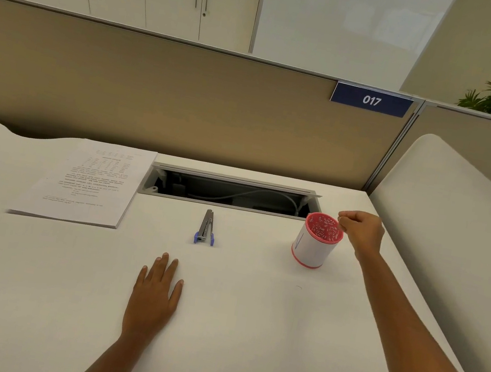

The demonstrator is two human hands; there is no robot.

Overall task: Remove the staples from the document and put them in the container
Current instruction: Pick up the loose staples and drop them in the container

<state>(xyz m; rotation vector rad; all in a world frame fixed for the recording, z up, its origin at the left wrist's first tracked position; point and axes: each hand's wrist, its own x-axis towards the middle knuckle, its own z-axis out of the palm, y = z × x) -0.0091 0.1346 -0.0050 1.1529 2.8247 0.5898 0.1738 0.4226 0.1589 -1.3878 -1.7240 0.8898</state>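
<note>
We start with the counter (247, 330), white and wide, which carries everything the task needs, and at its far edge an open cable trough (230, 193) lies between the paper and the cup. The document (83, 186) is the largest of the task's things: a stack of printed sheets lying flat at the far left, its text turned away from us, well apart from both hands, so we judge that no staple is being worked at just now. Whether any staples remain in it we cannot tell (its corners are too small and pale to read). Our left hand (154, 293) rests palm down on bare counter with its fingers spread and holding nothing. Next in size is the container (317, 240), a white cup with a red patterned rim and lining, standing upright at the right. Our right hand (361, 228) hovers just beside and slightly above its rim, the fingers (342, 218) pinched together at the tips over the opening; we take it that a pulled staple is being dropped in, though nothing is plainly visible between them. The staple remover (206, 228), a slim metal tool with blue grips, lies untouched in the middle, between the document and the container. So we judge the work to be at a drop-off, with at least one staple likely out, and the rest unknown.
</note>
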